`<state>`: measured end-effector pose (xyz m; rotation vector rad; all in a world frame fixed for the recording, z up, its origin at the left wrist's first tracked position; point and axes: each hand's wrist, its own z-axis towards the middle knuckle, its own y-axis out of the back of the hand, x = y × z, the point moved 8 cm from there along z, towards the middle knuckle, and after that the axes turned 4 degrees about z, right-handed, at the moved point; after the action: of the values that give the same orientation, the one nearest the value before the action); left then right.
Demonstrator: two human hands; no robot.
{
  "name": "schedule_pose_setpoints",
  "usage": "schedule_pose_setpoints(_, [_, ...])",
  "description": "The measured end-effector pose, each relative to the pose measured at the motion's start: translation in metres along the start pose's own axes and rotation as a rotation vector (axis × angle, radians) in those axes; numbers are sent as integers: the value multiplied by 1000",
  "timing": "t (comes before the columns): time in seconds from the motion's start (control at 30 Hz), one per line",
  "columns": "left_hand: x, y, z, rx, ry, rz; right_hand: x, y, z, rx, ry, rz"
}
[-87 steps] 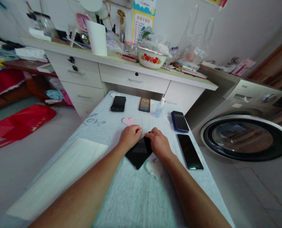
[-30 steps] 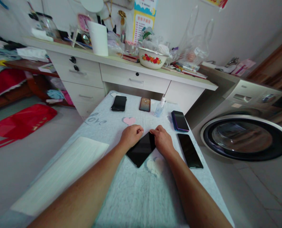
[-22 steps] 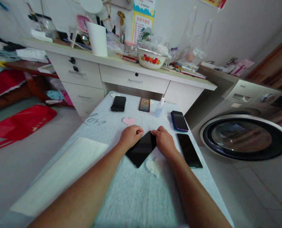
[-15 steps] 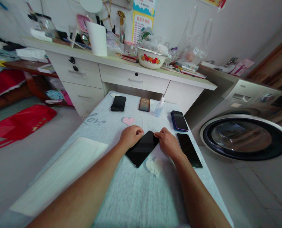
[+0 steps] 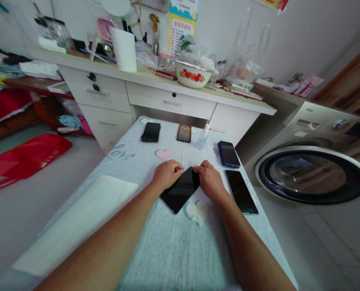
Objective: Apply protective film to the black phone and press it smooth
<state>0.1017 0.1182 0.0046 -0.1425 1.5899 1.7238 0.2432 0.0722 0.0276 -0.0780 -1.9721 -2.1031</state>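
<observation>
A black-screened phone [image 5: 181,190] lies at a slant on the cloth-covered table [image 5: 167,242]. My left hand [image 5: 168,174] rests at its upper left edge, fingers curled in and closed; whatever they may hold is hidden. At the phone's top corner is my right hand [image 5: 209,178], thumb and finger pinched together on something too small to make out. A second dark phone [image 5: 242,192] lies right of my right hand. Beyond it is a stack of phones [image 5: 229,154].
Farther back lie a black phone [image 5: 151,132], a brown-backed phone or case [image 5: 184,133] and a clear spray bottle [image 5: 202,137]. A white sheet [image 5: 76,222] is at the left. Past the table stand a drawer desk [image 5: 170,99] and a washing machine [image 5: 313,161].
My right hand has shifted slightly left along the phone's top corner. My left hand and the phones have stayed in place.
</observation>
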Motion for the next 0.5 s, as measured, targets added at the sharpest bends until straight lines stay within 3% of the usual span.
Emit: schedule_pose_setpoints(0.5, [-1, 0, -1, -6, -2, 58, 17, -9, 7, -34, 89, -19])
